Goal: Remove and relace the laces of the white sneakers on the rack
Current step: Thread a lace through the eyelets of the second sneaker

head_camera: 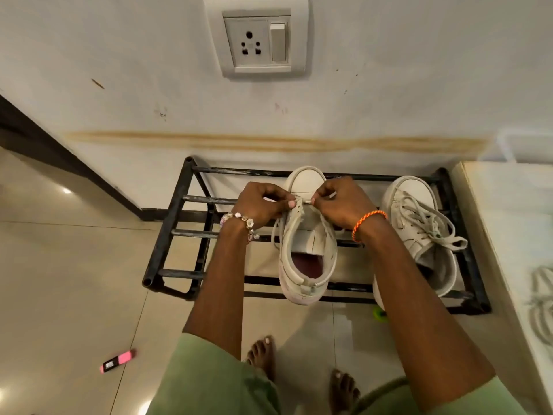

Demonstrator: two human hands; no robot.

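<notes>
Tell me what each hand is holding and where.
Both hands pinch the lace at the sneaker's front eyelets: left hand on its left side, right hand on its right.

Warm, even indoor light, sharp in the middle and soft toward the edges.

The light was yellowish and fairly bright, and it spread evenly over the white wall [119, 55]. Small hot glare spots shone on the glossy floor tiles [65, 191] at the left, with more along the bottom left edge. Shadows were soft: faint ones lay under the black rack [167, 229] and below the wall socket [258, 40]. The wide lens bent straight lines, so the skirting and the socket plate leaned outward. The centre was crisp, but the white surface at the right edge [508, 205] and the laces lying on it were smeared and out of focus.
</notes>
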